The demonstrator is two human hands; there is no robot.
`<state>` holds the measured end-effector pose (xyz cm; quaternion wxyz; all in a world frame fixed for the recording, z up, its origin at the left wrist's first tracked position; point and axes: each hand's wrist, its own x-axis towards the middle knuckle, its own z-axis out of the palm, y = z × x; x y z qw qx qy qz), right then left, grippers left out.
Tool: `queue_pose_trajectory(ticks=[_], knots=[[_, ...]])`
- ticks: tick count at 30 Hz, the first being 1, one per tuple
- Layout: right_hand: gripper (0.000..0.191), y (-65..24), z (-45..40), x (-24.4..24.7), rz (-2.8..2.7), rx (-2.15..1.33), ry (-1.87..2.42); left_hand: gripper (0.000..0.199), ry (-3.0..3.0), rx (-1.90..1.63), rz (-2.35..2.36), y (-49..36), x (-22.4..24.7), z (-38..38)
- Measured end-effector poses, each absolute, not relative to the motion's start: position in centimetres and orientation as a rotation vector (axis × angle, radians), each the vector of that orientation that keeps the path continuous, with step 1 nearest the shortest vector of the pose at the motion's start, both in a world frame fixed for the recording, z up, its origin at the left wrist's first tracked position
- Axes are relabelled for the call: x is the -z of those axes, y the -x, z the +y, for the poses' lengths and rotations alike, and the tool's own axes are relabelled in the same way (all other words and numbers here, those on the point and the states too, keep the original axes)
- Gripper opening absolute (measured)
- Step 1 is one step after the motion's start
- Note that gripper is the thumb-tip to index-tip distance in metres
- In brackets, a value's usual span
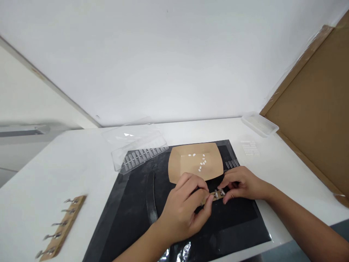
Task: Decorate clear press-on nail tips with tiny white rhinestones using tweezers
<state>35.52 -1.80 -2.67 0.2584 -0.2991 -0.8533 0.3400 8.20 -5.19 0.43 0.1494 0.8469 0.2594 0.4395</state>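
A short wooden strip with metal clips [216, 195] lies low over the black mat, just in front of the paper tray. The fingers of my left hand [188, 207] are closed on its left part and hide that end. At the right end, the thumb and index finger of my right hand [240, 183] close around a metal clip; whether anything small sits in it I cannot make out. Several small white oval pieces [203, 163] are scattered in the brown paper tray [177, 160]. Clear false nail tips [231, 163] lie in a row behind my right hand.
A second wooden strip with upright clips [64, 227] stands at the left. Behind the black mat [131, 218] are a clear box of nail tips [141, 154], a sheet of small clear tabs [250, 148] and a translucent tray [260, 124]. A cardboard panel [313, 109] borders the right.
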Motion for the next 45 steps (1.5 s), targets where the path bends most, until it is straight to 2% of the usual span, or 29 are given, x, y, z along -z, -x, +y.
queue_pose_trajectory(ticks=[6, 12, 17, 22, 25, 45], knots=[[0.039, -35.5, -1.9, 2.6, -2.307, -0.936, 0.854, 0.017, -2.434, -1.271, 0.75, -8.2, -0.5, -5.1], [0.056, -35.6, -2.2, 1.9, -2.231, -0.985, 0.876, 0.016, -2.442, -1.272, 0.749, -8.1, -0.5, -5.3], [0.048, -35.5, -2.6, 1.0, -2.238, -0.905, 0.771, 0.017, -2.446, -1.282, 0.764, -8.1, -0.5, -5.3], [0.019, -35.4, -2.9, 0.7, -2.281, -0.861, 0.652, 0.017, -2.454, -1.273, 0.768, -8.1, -0.4, -5.2], [0.011, -35.4, -2.9, 0.8, -2.305, -0.82, 0.625, 0.016, -2.457, -1.274, 0.777, -8.0, -0.4, -5.2], [0.014, -34.8, -3.0, 1.5, -2.322, -0.709, 0.612, 0.015, -2.461, -1.271, 0.815, -7.9, -0.4, -4.8]])
